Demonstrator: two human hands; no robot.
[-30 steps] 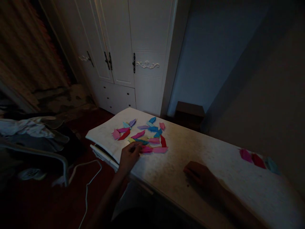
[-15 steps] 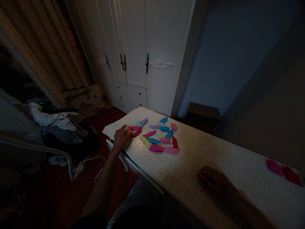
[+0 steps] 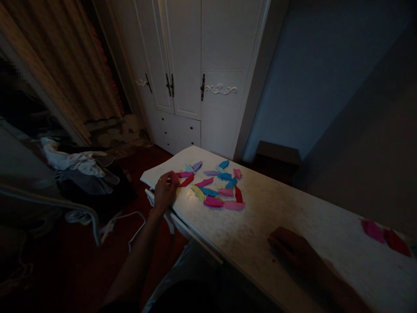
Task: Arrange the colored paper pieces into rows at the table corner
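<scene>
At the table's left end my left hand (image 3: 164, 192) is closed, thumb and fingertips pinching a small pink-red folded piece (image 3: 174, 178) that looks like coloured paper or cloth. Touching or just beside it lie a red strip (image 3: 186, 181) and a magenta strip (image 3: 186, 174). Several similar pieces spread to the right, among them a yellow one (image 3: 198, 192), a blue one (image 3: 209, 191), a deep pink one (image 3: 213, 201) and a light pink one (image 3: 234, 205). My right hand (image 3: 289, 245) rests on the tabletop, fingers curled in, dark, with nothing visible in them.
The pale table (image 3: 257, 208) runs from centre to lower right. Two more pieces, one magenta (image 3: 373, 231) and one red (image 3: 396, 243), lie at its far right. A white wardrobe (image 3: 221, 52) stands behind. Clothes (image 3: 71, 161) are piled at left near a curved metal tube (image 3: 81, 206).
My left hand has turned slightly at the table's left end, the pink-red piece now tilted more upright in its fingers. My right hand stays in place.
</scene>
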